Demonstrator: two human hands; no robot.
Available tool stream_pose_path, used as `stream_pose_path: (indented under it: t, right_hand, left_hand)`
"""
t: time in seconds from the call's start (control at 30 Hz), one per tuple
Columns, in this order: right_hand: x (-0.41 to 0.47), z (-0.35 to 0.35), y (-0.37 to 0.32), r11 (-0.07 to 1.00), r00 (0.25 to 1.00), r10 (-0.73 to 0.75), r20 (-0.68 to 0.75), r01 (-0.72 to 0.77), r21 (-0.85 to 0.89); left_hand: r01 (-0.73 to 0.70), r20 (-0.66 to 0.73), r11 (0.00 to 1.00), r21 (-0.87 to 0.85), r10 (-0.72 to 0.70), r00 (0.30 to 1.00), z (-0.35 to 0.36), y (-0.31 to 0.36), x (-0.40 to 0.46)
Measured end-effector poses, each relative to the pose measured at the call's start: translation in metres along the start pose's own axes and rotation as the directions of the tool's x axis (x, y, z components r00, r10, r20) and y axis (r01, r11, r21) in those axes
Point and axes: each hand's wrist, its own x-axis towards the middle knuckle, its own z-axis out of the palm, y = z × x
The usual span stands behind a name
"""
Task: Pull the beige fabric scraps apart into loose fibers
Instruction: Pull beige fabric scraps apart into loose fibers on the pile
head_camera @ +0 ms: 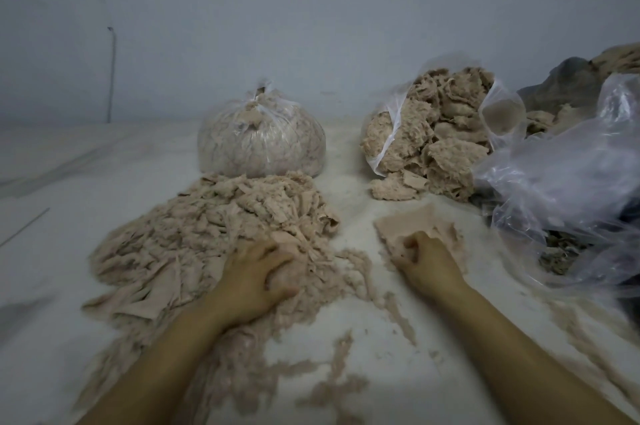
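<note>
A wide heap of beige shreds and loose fibers (214, 230) spreads over the white surface in front of me. My left hand (256, 272) lies on the heap's near right side, fingers curled into a clump of fibers. A flat beige fabric scrap (415, 222) lies apart to the right. My right hand (427, 260) grips its near edge with curled fingers. Thin trails of fiber (339, 365) are scattered between my forearms.
A tied clear bag full of fibers (261, 137) stands behind the heap. An open clear bag of beige scraps (433, 134) lies at the back right. Crumpled clear plastic (568, 182) and dark cloth (568, 78) fill the right side. A wall rises behind.
</note>
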Motion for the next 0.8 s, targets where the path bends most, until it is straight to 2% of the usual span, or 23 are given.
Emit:
stream_pose_path:
  t: [0.03, 0.1, 0.2, 0.3, 0.4, 0.47, 0.53, 0.6, 0.7, 0.73, 0.8]
  right_hand:
    - [0.005, -0.002, -0.003, 1.0, 1.0, 0.011, -0.016, -0.011, 0.009]
    - [0.011, -0.008, -0.011, 0.999, 0.996, 0.025, -0.086, -0.02, 0.048]
    - [0.014, -0.007, -0.031, 0.986, 0.965, -0.099, -0.242, 0.128, 0.107]
    - [0.016, 0.005, -0.063, 0.944, 0.959, -0.261, -0.11, 0.277, 0.179]
    - [0.024, 0.021, -0.086, 0.929, 0.936, -0.351, 0.01, 0.347, 0.127]
    - [0.033, 0.027, -0.091, 0.925, 0.933, -0.36, -0.007, 0.357, 0.132]
    - [0.034, 0.029, -0.088, 0.912, 0.936, -0.348, -0.046, 0.35, 0.214]
    - [0.026, 0.031, -0.079, 0.871, 0.917, -0.393, -0.064, 0.393, 0.294]
    - [0.013, 0.031, -0.064, 0.829, 0.906, -0.413, -0.097, 0.418, 0.371]
    - [0.012, 0.03, -0.06, 0.829, 0.909, -0.399, -0.119, 0.413, 0.376]
    - [0.007, 0.027, -0.057, 0.843, 0.925, -0.368, -0.096, 0.376, 0.386]
  left_hand:
    - [0.007, 0.051, 1.0, 0.027, -0.008, 0.999, 0.006, -0.002, -0.004]
    - [-0.007, 0.02, 1.0, -0.026, 0.008, 1.0, 0.016, -0.003, -0.008]
    - [-0.031, -0.019, 0.994, -0.101, 0.03, 0.999, 0.013, -0.005, -0.006]
    - [-0.048, 0.029, 0.971, -0.234, 0.056, 0.998, 0.009, -0.006, -0.005]
    - [-0.069, 0.029, 0.901, -0.428, 0.09, 0.996, 0.012, -0.005, -0.011]
    - [-0.09, 0.031, 0.839, -0.537, 0.126, 0.992, 0.013, -0.005, -0.017]
    - [-0.116, -0.006, 0.788, -0.605, 0.142, 0.99, 0.012, -0.004, -0.02]
    - [-0.154, -0.118, 0.77, -0.619, 0.103, 0.988, 0.015, -0.003, -0.019]
    - [-0.216, -0.332, 0.835, -0.506, 0.042, 0.942, 0.021, 0.005, -0.008]
    - [-0.207, -0.354, 0.853, -0.479, 0.029, 0.935, 0.022, 0.008, -0.004]
    - [-0.13, -0.305, 0.857, -0.499, -0.034, 0.952, 0.025, 0.014, 0.004]
